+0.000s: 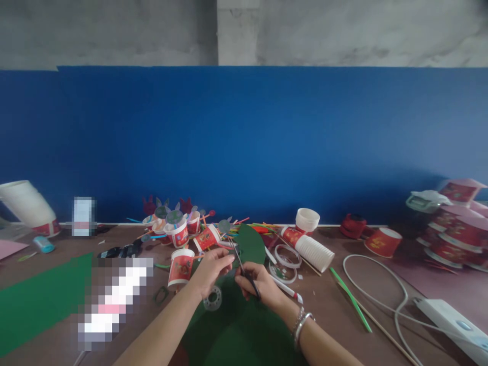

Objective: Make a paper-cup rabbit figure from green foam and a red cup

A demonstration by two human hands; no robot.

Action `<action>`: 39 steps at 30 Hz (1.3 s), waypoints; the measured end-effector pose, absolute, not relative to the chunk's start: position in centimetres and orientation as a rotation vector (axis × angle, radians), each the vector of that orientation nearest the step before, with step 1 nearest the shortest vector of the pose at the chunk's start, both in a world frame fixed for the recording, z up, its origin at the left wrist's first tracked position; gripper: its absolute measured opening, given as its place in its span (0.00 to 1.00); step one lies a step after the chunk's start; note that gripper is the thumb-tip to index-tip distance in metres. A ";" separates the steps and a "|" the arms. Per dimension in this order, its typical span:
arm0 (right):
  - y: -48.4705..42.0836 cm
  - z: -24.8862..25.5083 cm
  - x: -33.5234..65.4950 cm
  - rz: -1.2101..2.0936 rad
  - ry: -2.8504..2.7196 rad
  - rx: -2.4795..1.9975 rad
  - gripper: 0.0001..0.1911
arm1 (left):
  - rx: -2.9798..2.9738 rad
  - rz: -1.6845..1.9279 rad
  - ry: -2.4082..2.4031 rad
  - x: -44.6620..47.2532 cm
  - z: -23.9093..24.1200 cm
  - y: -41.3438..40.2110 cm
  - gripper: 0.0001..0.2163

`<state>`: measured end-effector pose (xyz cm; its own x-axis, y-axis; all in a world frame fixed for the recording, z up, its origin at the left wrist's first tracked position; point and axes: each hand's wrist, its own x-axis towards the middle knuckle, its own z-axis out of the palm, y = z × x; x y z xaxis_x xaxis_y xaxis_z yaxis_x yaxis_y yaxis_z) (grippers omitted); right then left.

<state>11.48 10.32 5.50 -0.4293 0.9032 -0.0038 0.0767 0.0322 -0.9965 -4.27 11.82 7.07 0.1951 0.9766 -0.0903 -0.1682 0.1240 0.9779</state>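
My right hand is closed round the black handles of a pair of scissors, whose blades point up and away toward the left. My left hand pinches the edge of a dark green paper sheet right beside the blades. The green sheet runs from under both hands toward me. A clear tape roll lies just below my left hand. An upright red and white paper cup stands to the left of that hand.
Decorated cups with sticks cluster at the back. A lying stack of paper cups, tape rings, a white cable, a power strip, green sticks lie right. Another green sheet lies left.
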 end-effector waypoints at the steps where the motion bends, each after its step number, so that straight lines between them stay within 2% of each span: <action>1: 10.3 5.5 11.5 1.471 -1.607 -1.019 0.14 | 1.085 1.066 0.989 -4.3 7.1 11.8 0.12; 21: 10.3 5.6 11.4 1.463 -1.604 -1.020 0.15 | 1.075 1.080 0.981 -4.2 7.4 11.5 0.09; 39: 10.4 5.3 11.5 1.453 -1.606 -1.042 0.15 | 1.045 1.101 1.018 -4.1 7.4 11.7 0.11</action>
<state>11.47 10.43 5.33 -0.4127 0.9109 -0.0061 0.0971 0.0373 -0.9946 -4.15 11.69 7.37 0.1554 0.9821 -0.1063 -0.1829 0.1344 0.9739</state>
